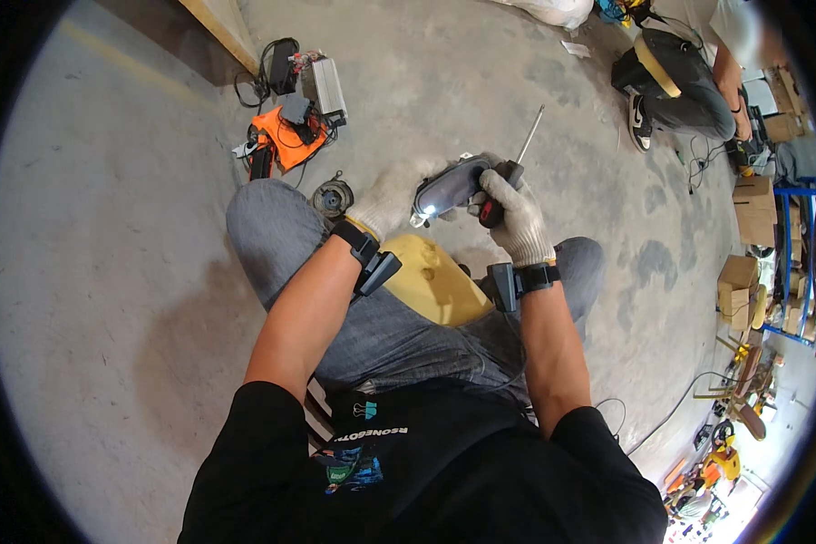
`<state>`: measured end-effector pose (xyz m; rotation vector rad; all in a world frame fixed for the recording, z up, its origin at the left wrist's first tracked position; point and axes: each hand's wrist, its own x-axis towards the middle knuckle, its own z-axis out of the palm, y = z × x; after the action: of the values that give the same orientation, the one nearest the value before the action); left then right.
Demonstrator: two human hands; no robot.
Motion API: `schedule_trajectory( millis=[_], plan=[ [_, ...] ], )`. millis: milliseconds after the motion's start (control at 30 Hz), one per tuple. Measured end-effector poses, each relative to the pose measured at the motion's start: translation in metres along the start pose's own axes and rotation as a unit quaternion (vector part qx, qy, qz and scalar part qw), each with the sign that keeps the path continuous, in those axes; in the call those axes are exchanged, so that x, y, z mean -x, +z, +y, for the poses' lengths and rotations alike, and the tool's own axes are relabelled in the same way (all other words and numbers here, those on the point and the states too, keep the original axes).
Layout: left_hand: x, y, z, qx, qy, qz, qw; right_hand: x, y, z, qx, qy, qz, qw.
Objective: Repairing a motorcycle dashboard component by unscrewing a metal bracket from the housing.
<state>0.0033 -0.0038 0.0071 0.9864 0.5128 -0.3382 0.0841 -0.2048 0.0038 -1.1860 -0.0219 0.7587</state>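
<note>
orange device with cables point(286, 136) | round metal part point(333, 196) | cardboard boxes point(752, 204) | seated co-worker point(684, 77)

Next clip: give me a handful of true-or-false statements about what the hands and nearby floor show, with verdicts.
1. Both hands wear white knit gloves. True: left hand, right hand.
2. The right hand holds a hammer. False: it grips a screwdriver, shaft pointing up and away.
3. The left hand supports a grey moulded part. True.
4. The person's lap is bare. False: a yellow moulded piece lies between the knees.
5. An orange device with cables lies on the concrete floor. True.
</note>
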Motion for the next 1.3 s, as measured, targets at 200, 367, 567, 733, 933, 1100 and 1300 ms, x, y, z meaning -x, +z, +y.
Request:
schedule_trajectory(
  millis=[200,367,567,733,933,1100,1300],
  plan=[
    [0.005,0.003,-0.007,-0.021,0.06,-0.103,0.993,0.001,-0.014,0.001,0.007,0.002,-0.069,0.998],
    [-0.013,-0.013,-0.019,0.021,0.105,0.12,0.987,-0.003,-0.021,0.007,-0.006,-0.03,0.066,0.997],
    [-0.011,-0.019,-0.018,0.012,0.086,0.034,0.996,-0.01,-0.042,0.017,-0.22,0.003,0.182,0.958],
    [-0.006,0.011,-0.015,-0.01,0.126,-0.068,0.99,-0.004,-0.001,0.029,-0.324,0.068,0.123,0.936],
    [0.004,0.011,-0.004,0.128,0.192,-0.04,0.972,0.021,0.045,0.048,-0.364,0.146,0.051,0.919],
    [0.008,0.007,0.004,0.204,0.182,0.024,0.961,0.027,0.055,0.046,-0.231,0.144,0.025,0.962],
    [0.006,0.004,0.012,0.161,0.226,0.057,0.959,0.036,0.021,0.02,-0.063,0.165,0.063,0.982]
  ],
)
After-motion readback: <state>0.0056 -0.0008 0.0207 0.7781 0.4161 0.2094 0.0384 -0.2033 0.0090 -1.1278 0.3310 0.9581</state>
